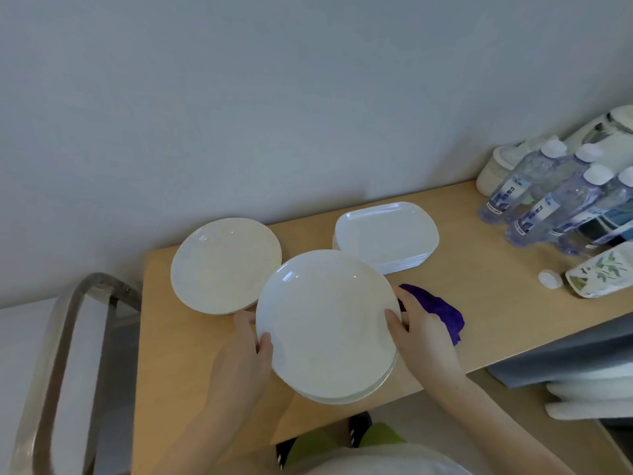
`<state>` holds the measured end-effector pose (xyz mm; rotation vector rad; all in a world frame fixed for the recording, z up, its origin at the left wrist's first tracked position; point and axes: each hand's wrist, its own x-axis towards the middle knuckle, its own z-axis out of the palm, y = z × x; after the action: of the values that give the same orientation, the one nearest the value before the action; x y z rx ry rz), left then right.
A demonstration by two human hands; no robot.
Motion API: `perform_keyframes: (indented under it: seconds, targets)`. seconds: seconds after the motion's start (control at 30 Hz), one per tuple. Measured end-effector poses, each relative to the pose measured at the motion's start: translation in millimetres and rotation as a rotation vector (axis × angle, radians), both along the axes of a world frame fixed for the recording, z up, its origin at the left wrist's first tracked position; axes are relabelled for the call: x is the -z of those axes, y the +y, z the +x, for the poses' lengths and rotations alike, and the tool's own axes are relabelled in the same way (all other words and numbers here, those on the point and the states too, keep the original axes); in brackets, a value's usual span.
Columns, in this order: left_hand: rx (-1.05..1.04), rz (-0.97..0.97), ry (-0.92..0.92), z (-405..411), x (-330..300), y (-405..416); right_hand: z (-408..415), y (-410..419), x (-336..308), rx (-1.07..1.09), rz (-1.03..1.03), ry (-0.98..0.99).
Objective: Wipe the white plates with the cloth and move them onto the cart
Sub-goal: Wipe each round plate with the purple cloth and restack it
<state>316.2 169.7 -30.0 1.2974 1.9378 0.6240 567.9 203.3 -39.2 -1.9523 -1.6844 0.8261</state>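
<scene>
A round white plate point(325, 323) is held over the wooden table's front edge, on top of a small stack of like plates. My left hand point(248, 351) grips its left rim, thumb on top. My right hand point(416, 332) grips the right rim, thumb over the edge. The purple cloth point(436, 310) lies crumpled on the table just behind my right hand. A second round white plate stack point(224, 264) sits at the back left. A stack of rectangular white plates point(387, 234) stands at the back right. The metal cart handle point(65, 337) shows at the lower left.
Several water bottles point(544, 200) crowd the table's right end beside a white ribbed jar point(495, 169) and a kettle point(606, 132). A loose bottle cap point(549, 279) and a floral packet point(599, 274) lie near them. The wall point(239, 97) runs along the table's back edge.
</scene>
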Motion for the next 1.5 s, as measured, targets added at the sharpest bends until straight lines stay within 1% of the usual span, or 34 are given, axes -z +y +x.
perform_keyframes:
  seconds: [0.13, 0.37, 0.5, 0.63, 0.67, 0.73, 0.8, 0.83, 0.9, 0.93, 1.0, 1.13, 1.23, 1.3, 1.4, 1.5]
  targets:
    - [0.032, 0.000, 0.070, 3.0, 3.3, 0.5, -1.6, -8.5, 4.2, 0.005, -0.028, -0.122]
    - [0.066, -0.015, 0.136, 7.2, 6.8, 2.2, -4.5, -12.3, 7.0, 0.007, -0.068, -0.251]
    - [0.061, -0.014, 0.155, 8.0, 8.8, 2.8, -9.0, -9.9, 10.6, 0.008, -0.064, -0.418]
    - [0.076, -0.026, 0.209, 9.5, 8.6, 4.6, -11.6, -8.0, 13.7, -0.066, -0.068, -0.752]
    - [0.082, -0.026, 0.231, 9.9, 8.2, 4.9, -11.0, -7.4, 15.5, -0.081, -0.079, -0.806]
    - [0.089, -0.030, 0.249, 11.0, 7.6, 5.5, -10.3, -6.6, 17.7, -0.105, -0.101, -0.827]
    - [0.087, -0.053, 0.238, 11.6, 7.6, 6.7, -8.2, -5.4, 18.4, -0.109, -0.097, -0.758]
    - [0.085, -0.067, 0.232, 11.2, 8.1, 7.3, -4.0, -3.6, 18.1, -0.086, -0.098, -0.687]
    - [0.086, -0.086, 0.225, 9.5, 9.3, 9.2, 10.7, 4.6, 17.7, 0.001, -0.118, -0.552]
    - [0.087, -0.093, 0.217, 8.3, 9.6, 10.0, 19.9, 9.2, 19.1, 0.036, -0.116, -0.535]
    - [0.086, -0.108, 0.192, 6.3, 9.7, 10.8, 37.8, 15.6, 23.4, 0.052, -0.101, -0.574]
    - [0.090, -0.113, 0.165, 3.1, 7.7, 11.6, 59.5, 18.6, 45.6, -0.079, -0.143, -0.732]
    - [0.110, -0.104, 0.169, 1.1, 8.3, 12.9, 62.9, 19.2, 60.4, -0.061, -0.159, -0.739]
    - [0.122, -0.088, 0.175, -0.1, 8.5, 13.6, 63.8, 20.3, 68.2, 0.003, -0.140, -0.613]
    - [0.141, -0.088, 0.174, -2.4, 9.0, 13.9, 64.2, 26.7, 66.7, 0.175, -0.079, -0.266]
    - [0.158, -0.085, 0.174, -5.4, 10.4, 14.2, 60.8, 32.4, 46.2, 0.417, -0.001, 0.081]
